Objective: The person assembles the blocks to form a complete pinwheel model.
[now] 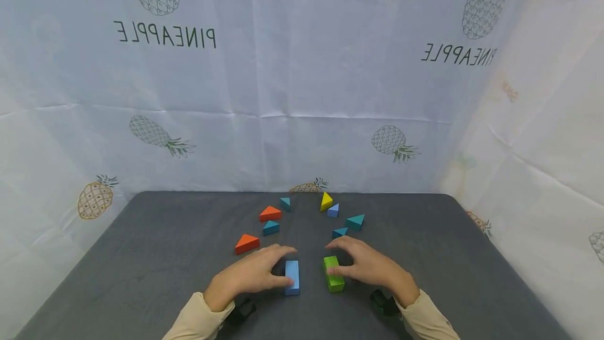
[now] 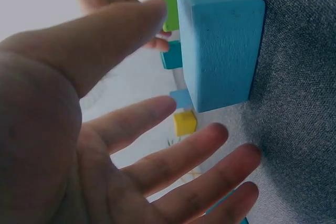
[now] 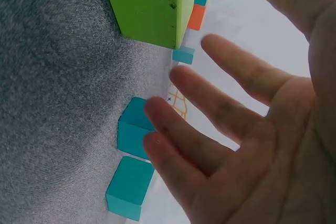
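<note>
A blue rectangular block [image 1: 292,278] lies on the dark table, with my left hand [image 1: 255,273] just to its left. The fingers of this hand are spread, and the left wrist view shows a gap between them and the blue block [image 2: 220,45]. To the right lies a green rectangular block [image 1: 335,280]. My right hand [image 1: 370,264] hovers beside it, its thumb over the block in the head view. In the right wrist view the fingers [image 3: 210,124] stand apart from the green block [image 3: 149,6]. Neither hand holds anything.
Beyond my left hand are orange triangular blocks [image 1: 247,244] and teal ones [image 1: 271,228]. Past my right hand stand teal triangles [image 1: 355,222], a small blue triangle [image 1: 333,211] and a yellow triangle [image 1: 326,202]. A white pineapple-print curtain [image 1: 302,77] hangs behind the table [image 1: 165,256].
</note>
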### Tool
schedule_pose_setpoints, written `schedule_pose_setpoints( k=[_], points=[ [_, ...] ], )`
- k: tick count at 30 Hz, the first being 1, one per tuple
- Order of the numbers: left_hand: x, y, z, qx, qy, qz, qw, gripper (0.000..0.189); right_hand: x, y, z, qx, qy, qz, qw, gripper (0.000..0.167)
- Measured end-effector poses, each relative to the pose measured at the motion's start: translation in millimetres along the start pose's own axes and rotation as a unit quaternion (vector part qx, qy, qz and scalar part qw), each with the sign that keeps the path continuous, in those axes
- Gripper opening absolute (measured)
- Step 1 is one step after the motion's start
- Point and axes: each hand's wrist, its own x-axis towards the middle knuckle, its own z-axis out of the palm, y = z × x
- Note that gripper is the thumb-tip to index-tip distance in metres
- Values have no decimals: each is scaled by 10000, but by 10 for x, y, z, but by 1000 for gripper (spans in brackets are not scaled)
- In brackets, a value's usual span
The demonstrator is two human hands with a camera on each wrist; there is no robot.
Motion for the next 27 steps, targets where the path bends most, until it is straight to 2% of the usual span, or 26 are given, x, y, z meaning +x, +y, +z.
schedule_pose_setpoints(
  k=[7, 14, 20, 27],
  points=[
    [-27, 14, -21, -27, -210, -43, 9998, 66, -17, 18, -29, 173, -351, 39, 9992, 58],
    [-18, 14, -16, 24, -123, -18, 9999, 58, -27, 13, -57, 126, -555, 105, 9983, 62],
    [-19, 6, -11, 142, -47, -36, 9999, 55, -13, 34, -57, 63, -611, 90, 9981, 65],
    [7, 23, 10, 197, -176, -130, 9996, 55, 16, 42, -30, 104, -466, 131, 9988, 66]
  ],
)
